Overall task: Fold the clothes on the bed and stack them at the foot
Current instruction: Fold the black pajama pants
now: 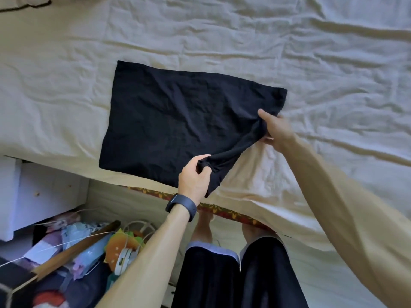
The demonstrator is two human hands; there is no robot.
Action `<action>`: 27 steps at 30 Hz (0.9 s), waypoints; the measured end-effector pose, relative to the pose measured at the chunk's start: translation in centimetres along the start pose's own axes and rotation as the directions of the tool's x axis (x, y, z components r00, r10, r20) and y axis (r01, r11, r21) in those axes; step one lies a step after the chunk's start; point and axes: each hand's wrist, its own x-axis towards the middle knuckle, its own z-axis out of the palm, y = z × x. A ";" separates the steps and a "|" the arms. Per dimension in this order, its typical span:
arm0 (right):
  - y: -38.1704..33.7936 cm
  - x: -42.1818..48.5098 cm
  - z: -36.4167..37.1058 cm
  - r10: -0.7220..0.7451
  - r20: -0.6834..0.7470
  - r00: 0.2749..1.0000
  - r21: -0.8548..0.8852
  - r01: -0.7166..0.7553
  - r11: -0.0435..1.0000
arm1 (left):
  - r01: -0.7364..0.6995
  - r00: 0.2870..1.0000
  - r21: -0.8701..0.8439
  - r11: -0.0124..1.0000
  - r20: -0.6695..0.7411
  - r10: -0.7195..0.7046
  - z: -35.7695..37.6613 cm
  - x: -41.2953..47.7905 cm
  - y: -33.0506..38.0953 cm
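While both hands pinch its near right edge, the black garment [178,116] lies mostly flat on the bed [311,63], close to the near side. The left hand [194,176] bunches cloth at the near corner; the right hand [272,127] clamps the same edge farther right, lifted slightly off the sheet. Since the edge is gathered rather than held taut, the coming fold could land skewed or creased. Pulling unevenly might also drag the flat part toward the bed's near edge, above the clutter [77,241] on the floor.
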 end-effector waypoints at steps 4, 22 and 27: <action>-1.9 1.5 1.8 -0.109 -0.025 0.994 -0.083 0.106 0.991 | 0.171 0.981 -0.211 0.962 -0.052 -0.186 -1.2 2.2 -0.4; -5.2 2.5 10.0 -0.061 -0.261 0.963 -0.633 -0.123 0.764 | 0.013 0.988 0.077 0.997 0.155 -0.025 -9.1 6.7 -4.0; -8.8 1.8 19.3 -0.159 -0.303 0.940 -0.614 -0.065 0.786 | 0.080 0.992 -0.007 0.997 0.097 -0.079 -15.1 10.2 -7.0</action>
